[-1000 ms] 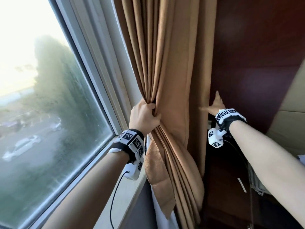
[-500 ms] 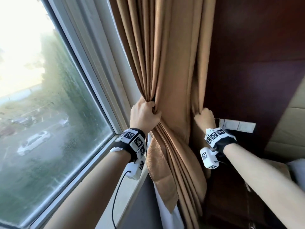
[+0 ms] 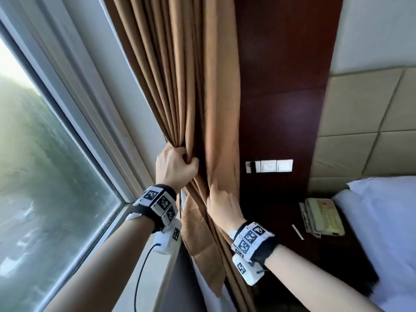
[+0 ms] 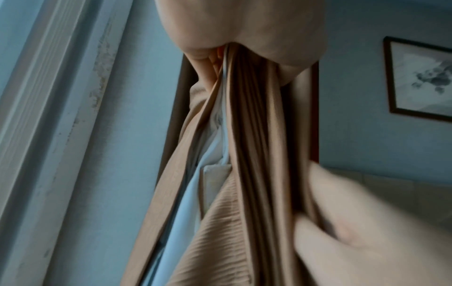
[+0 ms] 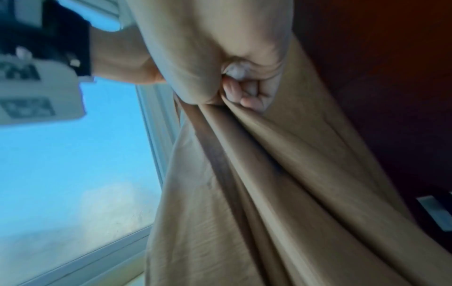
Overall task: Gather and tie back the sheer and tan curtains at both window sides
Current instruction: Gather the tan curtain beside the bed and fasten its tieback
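Note:
The tan curtain (image 3: 193, 91) hangs beside the window's right side, its pleats bunched at waist height. My left hand (image 3: 177, 164) grips the bunched pleats from the window side, fingers curled round them. In the left wrist view a pale sheer layer (image 4: 215, 143) runs inside the tan folds (image 4: 257, 154) under that hand (image 4: 244, 29). My right hand (image 3: 219, 202) sits just below and to the right, holding the curtain's right edge. In the right wrist view its fingers (image 5: 247, 94) are curled into the tan cloth (image 5: 281, 183).
The window glass (image 3: 49, 188) and white sill (image 3: 162, 273) lie on the left. A dark wood panel (image 3: 281, 86) with a switch plate (image 3: 269, 165) stands behind the curtain. At the right are a telephone (image 3: 324, 216) on a nightstand, a white pillow (image 3: 387, 221) and a padded headboard (image 3: 364, 104).
My right hand came away from the wall behind the curtain, took the curtain's right edge and drew it left and down toward my left hand. The left hand kept its grip.

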The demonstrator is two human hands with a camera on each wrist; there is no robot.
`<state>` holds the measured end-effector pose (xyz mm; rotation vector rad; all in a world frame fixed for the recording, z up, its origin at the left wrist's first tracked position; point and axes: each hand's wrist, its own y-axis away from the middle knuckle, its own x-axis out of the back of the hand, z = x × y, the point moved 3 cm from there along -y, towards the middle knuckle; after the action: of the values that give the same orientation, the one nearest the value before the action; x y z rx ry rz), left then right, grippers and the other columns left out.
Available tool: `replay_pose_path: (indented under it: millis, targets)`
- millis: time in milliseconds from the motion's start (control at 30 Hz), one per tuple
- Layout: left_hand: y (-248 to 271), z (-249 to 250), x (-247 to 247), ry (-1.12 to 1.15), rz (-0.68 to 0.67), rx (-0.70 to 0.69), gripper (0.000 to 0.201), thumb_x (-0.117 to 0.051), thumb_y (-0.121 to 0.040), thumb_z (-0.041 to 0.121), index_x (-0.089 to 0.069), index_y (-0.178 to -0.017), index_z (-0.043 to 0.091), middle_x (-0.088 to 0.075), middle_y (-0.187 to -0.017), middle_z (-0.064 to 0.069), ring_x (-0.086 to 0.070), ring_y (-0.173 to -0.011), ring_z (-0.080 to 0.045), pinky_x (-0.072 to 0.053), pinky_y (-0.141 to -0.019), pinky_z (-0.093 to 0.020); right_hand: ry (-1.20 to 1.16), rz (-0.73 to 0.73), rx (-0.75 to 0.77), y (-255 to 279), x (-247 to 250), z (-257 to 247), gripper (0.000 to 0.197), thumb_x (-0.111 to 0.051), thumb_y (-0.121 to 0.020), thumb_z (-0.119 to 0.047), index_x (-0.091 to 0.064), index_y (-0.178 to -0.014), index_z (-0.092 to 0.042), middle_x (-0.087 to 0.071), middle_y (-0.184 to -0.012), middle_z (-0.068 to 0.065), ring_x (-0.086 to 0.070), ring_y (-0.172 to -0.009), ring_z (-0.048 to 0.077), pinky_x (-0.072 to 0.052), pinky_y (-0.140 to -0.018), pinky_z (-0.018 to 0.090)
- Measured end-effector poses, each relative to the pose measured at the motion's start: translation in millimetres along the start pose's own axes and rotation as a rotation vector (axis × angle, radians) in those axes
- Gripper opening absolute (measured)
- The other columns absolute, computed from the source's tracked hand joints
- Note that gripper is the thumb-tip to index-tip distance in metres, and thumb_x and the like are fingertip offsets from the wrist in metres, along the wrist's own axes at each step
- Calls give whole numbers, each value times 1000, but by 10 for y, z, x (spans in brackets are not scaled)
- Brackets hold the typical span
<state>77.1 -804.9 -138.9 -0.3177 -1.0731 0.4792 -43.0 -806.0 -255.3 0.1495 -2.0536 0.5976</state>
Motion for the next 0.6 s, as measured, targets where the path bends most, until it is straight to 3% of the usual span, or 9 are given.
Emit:
replay_pose_path:
  millis: [100, 167, 233, 300, 400, 500, 600]
  targets:
    - [94, 72, 49, 41, 28, -21, 45, -52, -77, 53, -41, -46, 23, -56, -70, -9, -56, -65, -30, -41, -58, -28, 6, -44, 36, -47, 2, -152, 42, -39, -95, -10, -37, -137, -3, -69, -98, 22, -66, -90, 43, -50, -75, 46]
    - [155, 95, 102, -2, 49, -29, 56, -53, -77, 70, -50, -49, 22, -58, -70, -6, -55, -65, -24, -38, -59, -25, 19, -48, 91, -73, 68, -210, 35, -39, -95, -12, -42, -130, -6, -70, -94, 21, -67, -85, 43, -50, -70, 46]
    - [182, 93, 139, -49, 55, -9, 59, -61, -72, 74, -61, -57, 17, -60, -72, -4, -56, -67, -21, -43, -60, -26, 58, -54, 199, -40, 154, -276, 30, -38, -96, -11, -45, -125, -7, -70, -90, 20, -67, -80, 41, -51, -67, 43]
    - [179, 90, 165, -88, 53, 39, 57, -69, -70, 66, -68, -70, 9, -61, -84, -8, -60, -75, -26, -50, -65, -32, 71, -37, 315, 35, 203, -329, 32, -38, -96, -11, -46, -126, -8, -70, -87, 19, -67, -75, 40, -47, -62, 38]
    - [190, 90, 192, -124, 55, 78, 41, -69, -77, 41, -69, -87, 1, -58, -102, -16, -60, -89, -38, -53, -74, -39, 47, -41, 398, 117, 233, -390, 34, -38, -98, -16, -44, -131, -10, -70, -85, 20, -66, -74, 41, -47, -61, 43]
    - [214, 103, 207, -153, 19, 50, 31, -64, -81, 27, -65, -89, -3, -55, -104, -18, -58, -90, -39, -50, -75, -38, -79, -166, 302, 54, 234, -343, 32, -39, -99, -26, -42, -129, -17, -68, -97, 21, -64, -86, 43, -50, -73, 46]
    - [214, 87, 239, -184, 17, 33, 26, -63, -82, 22, -65, -89, -3, -56, -101, -18, -58, -91, -39, -49, -74, -37, -218, -348, 230, -89, 254, -108, 35, -46, -92, -49, -47, -122, -30, -67, -109, 7, -63, -99, 32, -50, -87, 43]
